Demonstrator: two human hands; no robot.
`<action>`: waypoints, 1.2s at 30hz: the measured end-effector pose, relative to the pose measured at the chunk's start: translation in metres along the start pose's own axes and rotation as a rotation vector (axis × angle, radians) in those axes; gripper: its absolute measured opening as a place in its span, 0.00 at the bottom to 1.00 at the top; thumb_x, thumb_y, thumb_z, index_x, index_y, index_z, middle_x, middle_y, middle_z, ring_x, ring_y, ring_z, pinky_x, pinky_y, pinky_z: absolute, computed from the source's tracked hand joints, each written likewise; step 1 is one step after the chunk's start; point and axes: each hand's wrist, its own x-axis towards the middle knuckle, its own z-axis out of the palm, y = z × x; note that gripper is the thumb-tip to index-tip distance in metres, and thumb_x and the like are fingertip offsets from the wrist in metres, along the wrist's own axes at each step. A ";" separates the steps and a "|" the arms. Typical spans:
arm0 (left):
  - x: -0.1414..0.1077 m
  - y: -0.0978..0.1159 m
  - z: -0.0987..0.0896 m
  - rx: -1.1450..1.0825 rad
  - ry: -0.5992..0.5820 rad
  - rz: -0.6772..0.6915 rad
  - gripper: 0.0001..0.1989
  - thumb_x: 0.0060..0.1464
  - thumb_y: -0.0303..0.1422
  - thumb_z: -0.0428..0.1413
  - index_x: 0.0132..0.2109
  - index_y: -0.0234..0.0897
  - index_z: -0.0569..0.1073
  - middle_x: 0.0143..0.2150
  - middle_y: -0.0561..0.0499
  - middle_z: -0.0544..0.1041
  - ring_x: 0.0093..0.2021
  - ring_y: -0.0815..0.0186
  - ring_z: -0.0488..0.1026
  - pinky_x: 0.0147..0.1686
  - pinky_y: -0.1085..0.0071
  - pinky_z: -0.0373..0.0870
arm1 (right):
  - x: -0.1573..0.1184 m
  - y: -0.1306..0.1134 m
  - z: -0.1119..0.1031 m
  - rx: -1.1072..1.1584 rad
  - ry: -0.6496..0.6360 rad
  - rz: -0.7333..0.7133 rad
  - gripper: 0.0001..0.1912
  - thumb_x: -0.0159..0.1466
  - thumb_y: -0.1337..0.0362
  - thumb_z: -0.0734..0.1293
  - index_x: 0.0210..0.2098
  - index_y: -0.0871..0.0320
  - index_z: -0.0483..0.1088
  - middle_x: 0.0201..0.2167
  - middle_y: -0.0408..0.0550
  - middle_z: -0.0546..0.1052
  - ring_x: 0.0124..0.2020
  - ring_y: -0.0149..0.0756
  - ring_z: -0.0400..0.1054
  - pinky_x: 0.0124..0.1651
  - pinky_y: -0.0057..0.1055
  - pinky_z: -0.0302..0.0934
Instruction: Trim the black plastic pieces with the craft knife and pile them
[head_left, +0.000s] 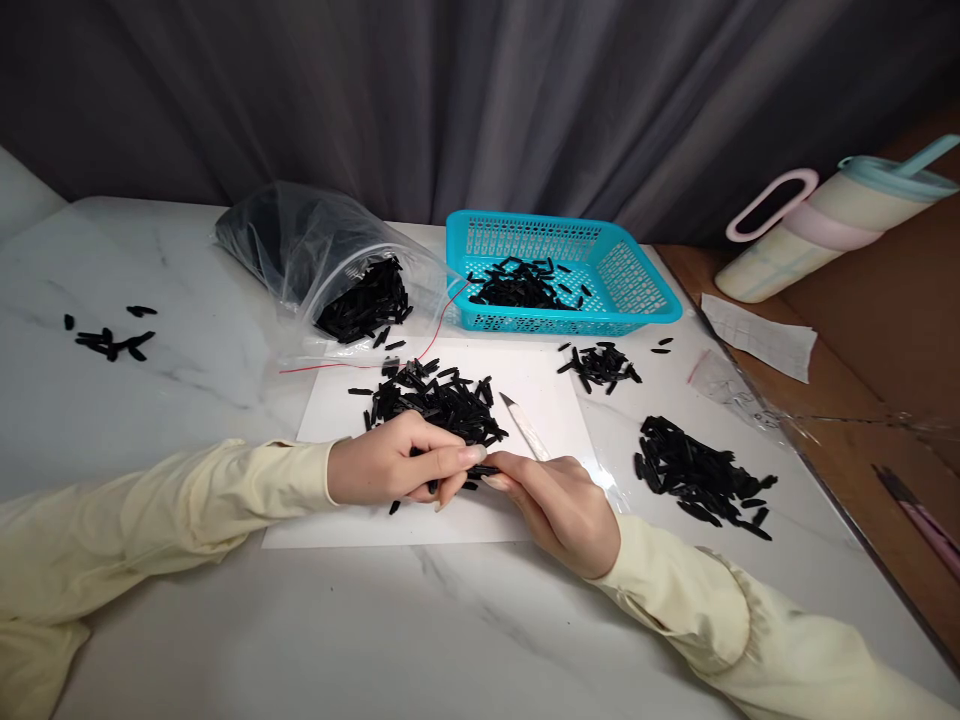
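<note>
Over a white sheet (337, 510), my left hand (409, 460) and my right hand (559, 500) meet at their fingertips. A small black piece (484, 470) lies between them, pinched by my right thumb and fingers. More black bits show under the curled fingers of my left hand, partly hidden. Just behind my hands spreads a loose pile of black pieces (442, 400). A pale-handled knife (527, 425) rests on the sheet behind my right hand, its dark tip pointing away.
Behind stand a clear bag (300, 250) spilling black pieces and a blue basket (645, 318) holding more. Further piles lie right (697, 475) and far left (112, 343). A tumbler (817, 235), paper slip (765, 335) and pink-handled tool (919, 520) are at the right.
</note>
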 end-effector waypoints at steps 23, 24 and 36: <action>-0.001 0.002 0.001 -0.031 0.003 -0.037 0.23 0.59 0.39 0.42 0.20 0.32 0.64 0.13 0.58 0.56 0.14 0.77 0.51 0.17 0.77 0.50 | 0.004 -0.001 -0.001 0.005 0.006 -0.048 0.16 0.68 0.67 0.53 0.30 0.65 0.66 0.14 0.39 0.62 0.15 0.24 0.51 0.19 0.23 0.48; -0.001 0.002 0.001 -0.031 0.002 -0.035 0.23 0.60 0.39 0.42 0.20 0.32 0.64 0.13 0.58 0.56 0.14 0.77 0.51 0.17 0.77 0.50 | 0.004 -0.001 -0.001 0.003 0.007 -0.052 0.15 0.68 0.67 0.53 0.30 0.65 0.66 0.14 0.40 0.63 0.15 0.24 0.52 0.19 0.23 0.49; 0.000 0.002 0.001 -0.051 0.002 -0.040 0.23 0.60 0.38 0.42 0.20 0.33 0.63 0.13 0.58 0.55 0.14 0.77 0.51 0.17 0.77 0.50 | 0.003 -0.001 -0.001 0.010 0.007 -0.057 0.16 0.68 0.67 0.52 0.32 0.66 0.67 0.14 0.39 0.63 0.15 0.24 0.52 0.19 0.23 0.49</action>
